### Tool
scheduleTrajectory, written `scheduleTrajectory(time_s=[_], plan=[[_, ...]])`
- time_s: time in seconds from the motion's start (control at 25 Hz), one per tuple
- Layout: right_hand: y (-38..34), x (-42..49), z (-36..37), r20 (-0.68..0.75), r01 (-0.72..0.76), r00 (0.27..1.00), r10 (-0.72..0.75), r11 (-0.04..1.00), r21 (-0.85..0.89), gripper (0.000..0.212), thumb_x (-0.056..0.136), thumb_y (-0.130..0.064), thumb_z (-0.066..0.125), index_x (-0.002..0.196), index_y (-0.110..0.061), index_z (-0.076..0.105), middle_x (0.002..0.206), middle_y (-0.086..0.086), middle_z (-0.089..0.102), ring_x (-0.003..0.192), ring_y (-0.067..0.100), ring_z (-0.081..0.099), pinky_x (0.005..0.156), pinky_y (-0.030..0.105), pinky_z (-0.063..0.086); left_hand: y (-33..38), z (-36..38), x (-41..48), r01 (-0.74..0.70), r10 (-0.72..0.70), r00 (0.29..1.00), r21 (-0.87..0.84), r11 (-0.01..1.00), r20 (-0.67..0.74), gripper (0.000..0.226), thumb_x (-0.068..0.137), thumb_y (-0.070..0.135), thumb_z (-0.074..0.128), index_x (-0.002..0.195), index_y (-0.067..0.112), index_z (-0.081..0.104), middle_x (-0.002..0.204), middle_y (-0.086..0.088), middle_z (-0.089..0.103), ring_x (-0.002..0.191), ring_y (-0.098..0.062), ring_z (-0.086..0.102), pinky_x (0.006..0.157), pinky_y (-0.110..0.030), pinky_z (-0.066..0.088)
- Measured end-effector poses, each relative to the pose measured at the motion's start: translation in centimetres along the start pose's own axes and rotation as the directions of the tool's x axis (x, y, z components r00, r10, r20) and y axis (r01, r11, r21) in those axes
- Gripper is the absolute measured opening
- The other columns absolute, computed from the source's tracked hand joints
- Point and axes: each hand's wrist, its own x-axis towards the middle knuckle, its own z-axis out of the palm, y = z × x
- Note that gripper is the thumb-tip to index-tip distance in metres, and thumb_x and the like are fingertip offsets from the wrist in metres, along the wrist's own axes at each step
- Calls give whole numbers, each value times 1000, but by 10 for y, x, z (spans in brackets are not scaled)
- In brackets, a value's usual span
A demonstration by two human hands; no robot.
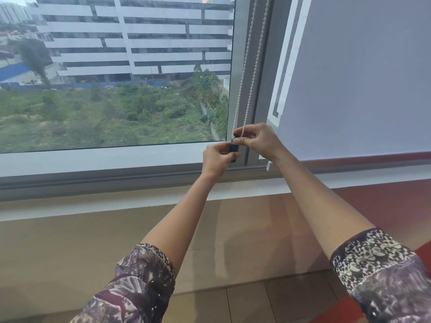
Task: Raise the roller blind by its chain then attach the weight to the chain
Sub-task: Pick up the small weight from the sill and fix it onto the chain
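Observation:
A white bead chain (247, 66) hangs in two strands along the grey window frame between the two panes. Its lower loop ends at a small dark weight (233, 150) just above the sill. My left hand (218, 159) grips the weight from the left and below. My right hand (258, 139) pinches the chain's bottom loop at the top of the weight. The left pane is uncovered and shows the buildings and greenery outside. A pale roller blind (361, 78) covers the right pane down to its bottom bar (349, 163).
A grey window frame and white sill (93, 173) run across the view at hand height. Below is a tan wall panel (93, 241), then wooden floor (245, 304). A red surface (396, 201) lies at the right.

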Motion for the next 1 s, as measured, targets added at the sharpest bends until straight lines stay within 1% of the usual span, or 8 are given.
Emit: scheduleTrajectory(time_s=[0.2, 0.44, 0.52, 0.64, 0.76, 0.84, 0.92, 1.0], plan=[[-2, 0, 4, -48, 30, 998, -38, 985, -169, 22, 79, -23, 78, 100, -16, 76, 82, -9, 71, 71, -10, 60, 69, -2, 39, -1, 6, -5, -50, 51, 995, 12, 999, -89, 23, 74, 1, 77, 96, 8, 77, 84, -8, 76, 67, -16, 66, 78, -43, 61], [2, -2, 12, -114, 39, 992, -60, 983, -177, 19, 81, -19, 76, 99, -12, 76, 82, -7, 70, 69, -15, 55, 64, -7, 35, -4, 13, -5, -67, 65, 988, -10, 998, -138, 22, 75, 2, 75, 96, 6, 77, 87, -11, 77, 69, -13, 66, 76, -38, 61], [3, -1, 12, -113, 31, 992, -52, 983, -180, 19, 81, -20, 76, 98, -13, 76, 82, -5, 72, 69, -9, 58, 62, -6, 35, -6, 16, -4, -58, 54, 990, -26, 998, -127, 20, 77, 1, 73, 96, 4, 77, 87, -12, 77, 67, -13, 65, 73, -36, 59], [3, 4, 8, -89, 12, 996, -25, 989, -144, 22, 78, -23, 79, 98, -15, 76, 87, 1, 75, 73, 0, 61, 66, -2, 39, -4, 17, 0, -29, 29, 994, -2, 1000, -107, 20, 78, 0, 71, 97, 3, 76, 89, -13, 76, 68, -15, 65, 76, -37, 59], [6, 0, 13, -130, -6, 991, 0, 999, -47, 35, 75, -17, 80, 109, -16, 73, 93, 4, 75, 79, 4, 65, 82, 16, 48, -4, 12, 6, -24, 24, 996, 9, 1000, -80, 19, 77, 0, 71, 96, 3, 74, 89, -14, 75, 76, -18, 65, 83, -47, 58], [11, -4, 19, -156, -23, 988, 25, 1000, 9, 45, 75, -12, 79, 119, -15, 68, 96, 4, 73, 87, 9, 66, 85, 13, 48, -5, 11, 5, -32, 32, 998, 4, 999, -60, 18, 78, 4, 72, 95, 4, 74, 89, -18, 75, 78, -19, 63, 84, -50, 55], [15, -6, 24, -171, -27, 985, 33, 999, 38, 41, 76, -9, 78, 115, -12, 70, 97, 5, 75, 87, 10, 66, 81, 10, 47, -6, 9, 4, -35, 35, 998, 7, 999, -53, 19, 78, 7, 73, 97, 5, 75, 90, -17, 75, 79, -19, 64, 83, -50, 55], [16, -6, 26, -177, -31, 983, 46, 996, 88, 33, 77, -7, 77, 109, -9, 72, 97, 8, 76, 86, 11, 67, 82, 19, 49, -6, 7, 4, -44, 45, 998, 36, 998, -48, 18, 79, 8, 73, 97, 5, 75, 90, -18, 75, 77, -18, 63, 82, -49, 55]])
